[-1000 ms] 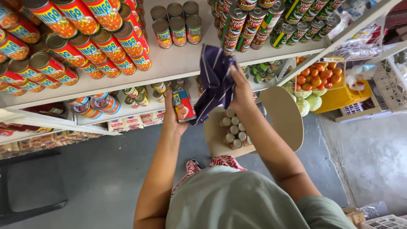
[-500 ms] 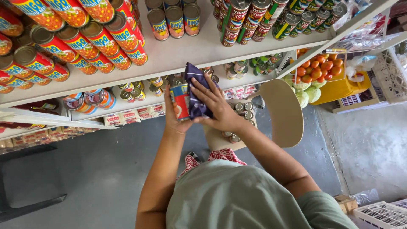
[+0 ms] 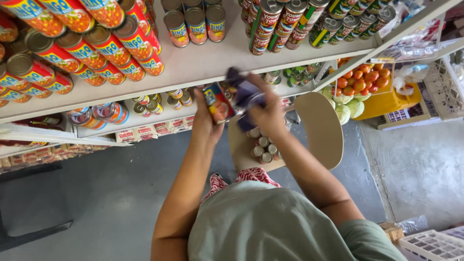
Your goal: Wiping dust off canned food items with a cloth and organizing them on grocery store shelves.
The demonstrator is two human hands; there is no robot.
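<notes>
Left hand (image 3: 207,126), arm raised, is clamped around a red-labelled cylindrical tin can (image 3: 218,102), while right hand (image 3: 267,112) presses a dark purple cloth (image 3: 244,94) against it.

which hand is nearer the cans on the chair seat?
Right. The right hand, holding a purple cloth, is directly above the cans on the chair. The left hand holds a can further to the left, off the seat.

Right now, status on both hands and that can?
Left hand grips a red-labelled can. Right hand presses a dark purple cloth against it. More cans on the chair seat below; nothing blocking.
</notes>
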